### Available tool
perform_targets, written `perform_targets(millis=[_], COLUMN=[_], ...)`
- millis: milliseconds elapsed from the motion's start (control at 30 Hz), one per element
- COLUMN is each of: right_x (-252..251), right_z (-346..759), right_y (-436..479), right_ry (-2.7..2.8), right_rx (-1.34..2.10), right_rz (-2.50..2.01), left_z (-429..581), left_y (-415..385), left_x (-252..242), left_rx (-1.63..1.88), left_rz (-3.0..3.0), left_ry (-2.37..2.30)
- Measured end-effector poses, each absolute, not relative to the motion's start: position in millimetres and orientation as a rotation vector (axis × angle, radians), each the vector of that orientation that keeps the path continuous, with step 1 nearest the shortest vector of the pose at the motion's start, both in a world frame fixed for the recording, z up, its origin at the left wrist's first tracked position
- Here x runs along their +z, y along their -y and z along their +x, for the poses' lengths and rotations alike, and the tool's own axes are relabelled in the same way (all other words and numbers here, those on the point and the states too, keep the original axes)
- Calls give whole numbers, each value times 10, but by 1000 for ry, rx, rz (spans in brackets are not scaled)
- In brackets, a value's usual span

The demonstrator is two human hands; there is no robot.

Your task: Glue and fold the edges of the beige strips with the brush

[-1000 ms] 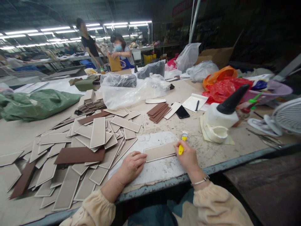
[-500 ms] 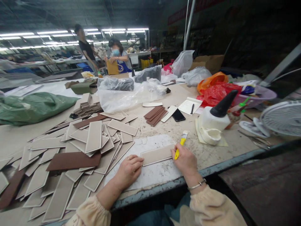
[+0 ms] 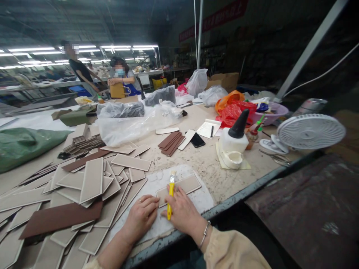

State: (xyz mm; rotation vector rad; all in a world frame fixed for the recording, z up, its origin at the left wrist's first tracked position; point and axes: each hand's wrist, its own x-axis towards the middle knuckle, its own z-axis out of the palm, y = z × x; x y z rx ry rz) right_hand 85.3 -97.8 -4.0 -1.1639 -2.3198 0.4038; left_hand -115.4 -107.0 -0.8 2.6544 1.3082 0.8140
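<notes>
A beige rectangular piece (image 3: pixel 183 185) lies on a white glue-stained board (image 3: pixel 196 201) at the table's near edge. My left hand (image 3: pixel 141 216) rests on the board with its fingers curled, fingertips touching the piece's left end. My right hand (image 3: pixel 181 213) is closed round a yellow-handled brush (image 3: pixel 170 194), whose bristles point away from me over the piece's far edge. Left of my hands spreads a loose pile of beige pieces (image 3: pixel 92 179), with a brown piece (image 3: pixel 60 218) on top.
A white glue bottle with a black cone spout (image 3: pixel 234 140) stands right of the board. A small stack of brown pieces (image 3: pixel 170 142), a phone (image 3: pixel 198 140), a notepad (image 3: pixel 208 128), a white fan (image 3: pixel 310 131), scissors (image 3: pixel 276 157) and plastic bags lie beyond. Two people stand at the table's far end.
My right hand with the brush has moved left along the beige piece, from its right end to near its left end beside my left hand. The view has swung to the right.
</notes>
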Motion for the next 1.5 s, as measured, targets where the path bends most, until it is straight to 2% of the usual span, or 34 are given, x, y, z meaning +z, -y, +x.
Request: perform_targets(millis=[533, 767, 967, 1100, 1300, 1400, 1500], right_x=[-67, -217, -533, -574, -529, -491, -420], right_z=[1274, 1347, 1457, 1500, 1549, 1619, 1693], right_y=[821, 803, 661, 629, 612, 582, 556], right_ry=[2212, 2298, 2299, 2323, 2286, 2137, 1996], right_rx=[221, 55, -164, -234, -136, -108, -234], right_rz=[-1604, -1596, -1477, -1418, -1393, -1390, -1335], left_z=[-1154, -1069, -909, -762, -672, -674, -682], left_y=[1090, 1168, 1109, 979, 725, 673, 714], left_x=[12, 36, 166, 286, 456, 514, 484], left_rx=[755, 778, 391, 227, -65, -127, -32], left_rz=[2577, 2494, 2392, 2275, 2140, 2065, 1936], left_ry=[-1351, -1442, -1757, -1896, -1913, -1900, -1909])
